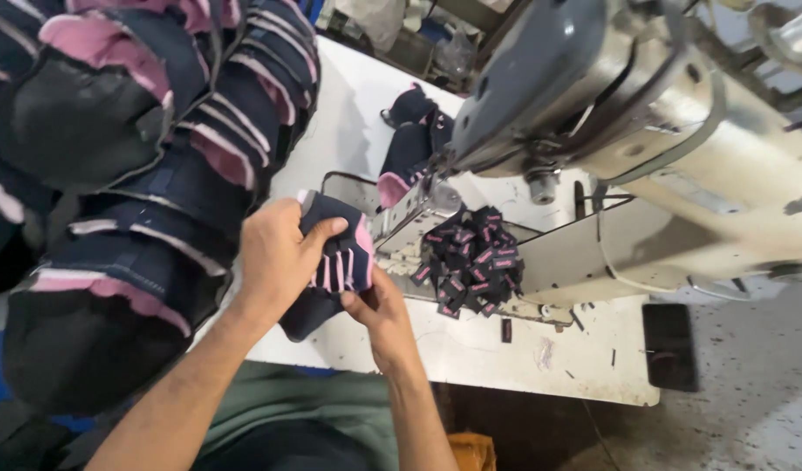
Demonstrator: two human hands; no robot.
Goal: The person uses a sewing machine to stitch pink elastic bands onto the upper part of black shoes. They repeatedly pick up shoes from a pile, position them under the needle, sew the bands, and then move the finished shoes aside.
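Left hand (274,253) and right hand (376,310) both gripped a navy-and-pink fabric glove piece (338,262) near the white bench (470,349) front edge; a stacked glove bundle (130,192) crowded the left, a grey sewing machine (627,131) and small black labels (470,262) the right.

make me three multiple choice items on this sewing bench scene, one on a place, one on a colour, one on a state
1. Where does the heap of small black and pink woven labels lie?
A. on the machine bed below the grey sewing machine head
B. on the floor
C. on the tall stack of gloves

2. What colours is the knit glove piece in the hands?
A. red and yellow
B. dark navy with pink stripes
C. plain white

3. How is that glove piece held?
A. lying loose, untouched
B. by the right hand only
C. gripped by both the left hand and the right hand

Answers: 1 A, the heap sits on the pale bed under the head. 2 B, navy fabric with pink bands shows. 3 C, fingers of both hands close on it.
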